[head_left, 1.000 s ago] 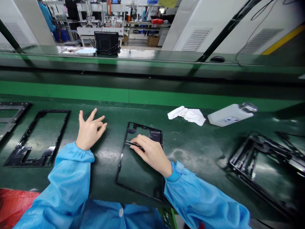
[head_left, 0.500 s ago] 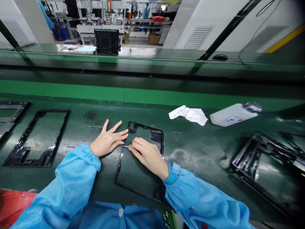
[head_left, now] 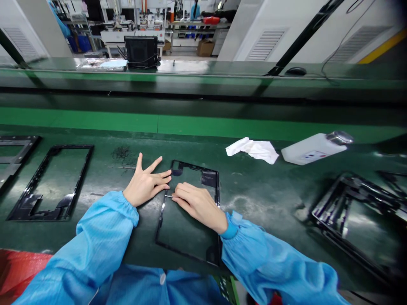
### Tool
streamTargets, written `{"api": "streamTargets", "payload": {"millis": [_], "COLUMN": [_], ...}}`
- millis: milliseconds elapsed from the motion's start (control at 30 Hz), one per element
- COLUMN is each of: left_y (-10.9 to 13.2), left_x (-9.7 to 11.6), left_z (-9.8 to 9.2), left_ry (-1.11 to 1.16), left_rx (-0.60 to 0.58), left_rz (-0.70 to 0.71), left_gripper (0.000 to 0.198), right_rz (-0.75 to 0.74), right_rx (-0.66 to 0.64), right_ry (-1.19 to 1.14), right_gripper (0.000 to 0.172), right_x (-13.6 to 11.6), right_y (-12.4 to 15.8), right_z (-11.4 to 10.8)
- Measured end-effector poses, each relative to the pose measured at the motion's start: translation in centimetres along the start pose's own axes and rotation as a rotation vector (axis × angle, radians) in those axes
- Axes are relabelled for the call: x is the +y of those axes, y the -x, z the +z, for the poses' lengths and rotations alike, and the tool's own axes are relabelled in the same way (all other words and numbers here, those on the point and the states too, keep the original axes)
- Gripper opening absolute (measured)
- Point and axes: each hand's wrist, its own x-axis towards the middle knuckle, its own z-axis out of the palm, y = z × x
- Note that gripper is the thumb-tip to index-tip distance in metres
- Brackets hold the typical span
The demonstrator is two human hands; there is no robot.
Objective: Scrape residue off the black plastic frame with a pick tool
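A thin black rectangular frame [head_left: 187, 255] lies flat on the green table in front of me. My left hand [head_left: 143, 183] is spread at its left side, with fingertips touching the left rail near the upper corner. Over the frame's opening, my right hand [head_left: 194, 203] is closed in a pinch on a small thin metal tool [head_left: 168, 196]. Its tip meets the left rail just below my left fingers. The tool's handle is hidden in my fingers, so I cannot tell its exact kind.
Another black frame [head_left: 79, 178] lies to the left, beside a grey-black one [head_left: 15, 159]. Black scraps [head_left: 122, 153] are heaped behind my left hand. A crumpled white tissue [head_left: 254, 149] and a white bottle [head_left: 313, 149] lie at the back right. Several stacked frames [head_left: 337, 212] are on the right.
My left fingers have shifted slightly, the thumb moving up a little along the rail. My right hand keeps its pinch on the tool at nearly the same spot.
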Motion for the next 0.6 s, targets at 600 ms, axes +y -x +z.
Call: {"api": "streamTargets", "payload": {"millis": [600], "left_y": [0.12], "left_x": [0.01], "left_z": [-0.01], "left_ry": [0.006], "left_rx": [0.0], "left_rz": [-0.008], "left_gripper": [0.025], "right_rz": [0.021], "right_rx": [0.012], "right_ry": [0.04], "right_gripper": [0.025], "right_x": [-0.11], "right_y": [-0.19], "right_z": [-0.02]}}
